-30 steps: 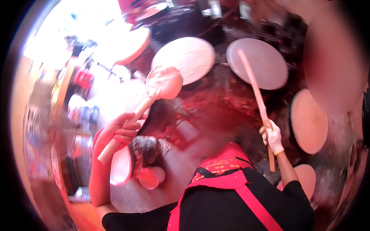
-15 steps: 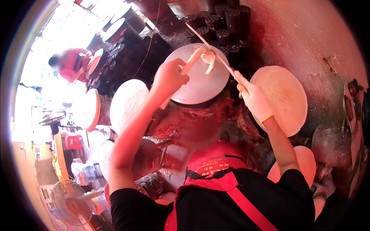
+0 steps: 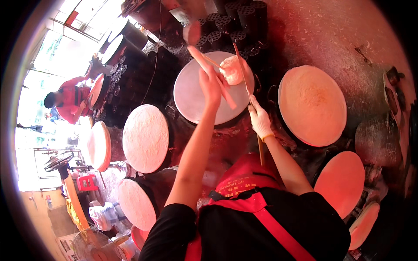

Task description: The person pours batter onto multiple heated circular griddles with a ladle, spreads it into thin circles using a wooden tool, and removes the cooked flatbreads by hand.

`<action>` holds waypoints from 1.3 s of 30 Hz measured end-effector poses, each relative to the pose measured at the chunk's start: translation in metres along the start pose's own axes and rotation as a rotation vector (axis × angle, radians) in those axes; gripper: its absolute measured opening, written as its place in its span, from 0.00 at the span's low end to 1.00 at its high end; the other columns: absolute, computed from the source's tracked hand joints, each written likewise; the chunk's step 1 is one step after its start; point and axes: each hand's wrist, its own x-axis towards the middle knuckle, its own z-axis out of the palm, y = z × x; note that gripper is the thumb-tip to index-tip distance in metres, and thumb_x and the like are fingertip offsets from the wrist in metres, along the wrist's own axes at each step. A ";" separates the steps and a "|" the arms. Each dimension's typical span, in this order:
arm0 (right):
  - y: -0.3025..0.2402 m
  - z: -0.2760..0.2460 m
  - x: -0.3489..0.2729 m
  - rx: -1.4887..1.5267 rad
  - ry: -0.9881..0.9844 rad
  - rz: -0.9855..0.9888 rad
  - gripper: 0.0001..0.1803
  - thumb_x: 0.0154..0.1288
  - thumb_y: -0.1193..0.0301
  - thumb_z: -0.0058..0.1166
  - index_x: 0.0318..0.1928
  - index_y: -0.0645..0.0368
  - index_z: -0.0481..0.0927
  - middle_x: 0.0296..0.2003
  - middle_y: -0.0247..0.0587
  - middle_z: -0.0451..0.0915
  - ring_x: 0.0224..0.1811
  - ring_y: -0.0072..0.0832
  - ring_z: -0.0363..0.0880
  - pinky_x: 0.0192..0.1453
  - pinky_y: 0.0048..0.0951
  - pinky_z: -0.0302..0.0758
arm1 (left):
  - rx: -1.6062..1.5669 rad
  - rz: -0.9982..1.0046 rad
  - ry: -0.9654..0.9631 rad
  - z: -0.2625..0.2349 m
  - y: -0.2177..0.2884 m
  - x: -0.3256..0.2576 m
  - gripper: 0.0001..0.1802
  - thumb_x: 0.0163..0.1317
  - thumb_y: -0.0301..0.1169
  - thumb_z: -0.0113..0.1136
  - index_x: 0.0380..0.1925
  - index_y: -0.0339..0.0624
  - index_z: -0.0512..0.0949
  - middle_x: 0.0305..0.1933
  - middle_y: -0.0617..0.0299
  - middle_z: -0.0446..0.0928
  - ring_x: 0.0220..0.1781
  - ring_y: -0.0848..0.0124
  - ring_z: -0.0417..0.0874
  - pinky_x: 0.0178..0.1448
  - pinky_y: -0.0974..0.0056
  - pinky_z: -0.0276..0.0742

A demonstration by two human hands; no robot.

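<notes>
My bare left hand is closed around a thick pale wooden rod above a round grey griddle-like plate. My right hand, in a white glove with a yellow cuff, grips a long thin wooden stick that slants over the plate's right side. Between the rod and the stick is a soft, pale, crumpled lump; whether it is dough or cloth I cannot tell. A thinner stick runs from near the rod toward the lump.
Pale-topped round plates stand around me, at right, left and lower right. Black perforated coal briquettes are stacked behind the central plate. Far left, a person in red handles another round plate. A fan stands lower left.
My left hand has swung right and the rod is now tilted the other way. My right hand has moved left and the long stick is steeper. The view has shifted slightly.
</notes>
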 end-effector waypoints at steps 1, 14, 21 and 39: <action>-0.033 0.006 -0.001 0.273 -0.199 0.358 0.26 0.71 0.59 0.47 0.68 0.31 0.63 0.20 0.34 0.68 0.13 0.26 0.67 0.17 0.32 0.66 | -0.016 0.082 -0.028 -0.009 0.018 0.009 0.13 0.72 0.37 0.41 0.42 0.36 0.62 0.22 0.56 0.73 0.19 0.68 0.76 0.25 0.65 0.74; -0.058 0.103 -0.043 0.758 0.125 0.461 0.22 0.71 0.62 0.46 0.64 0.33 0.68 0.14 0.25 0.60 0.06 0.17 0.54 0.07 0.24 0.53 | -0.128 -0.545 0.088 -0.172 0.084 -0.123 0.13 0.65 0.35 0.56 0.24 0.49 0.65 0.16 0.74 0.58 0.13 0.82 0.58 0.16 0.74 0.52; -0.090 0.145 0.020 0.548 -0.070 0.421 0.22 0.71 0.61 0.46 0.64 0.37 0.68 0.14 0.26 0.59 0.07 0.17 0.55 0.08 0.24 0.54 | -0.151 -0.606 0.259 -0.213 0.064 -0.215 0.10 0.64 0.34 0.59 0.30 0.44 0.69 0.19 0.71 0.62 0.17 0.79 0.64 0.20 0.72 0.63; -0.100 0.076 -0.007 0.381 -0.353 0.496 0.22 0.70 0.62 0.49 0.64 0.35 0.69 0.14 0.25 0.59 0.07 0.16 0.53 0.08 0.22 0.53 | -0.100 -0.696 0.380 -0.228 0.039 -0.247 0.13 0.63 0.33 0.61 0.25 0.44 0.68 0.18 0.71 0.63 0.18 0.79 0.64 0.22 0.72 0.61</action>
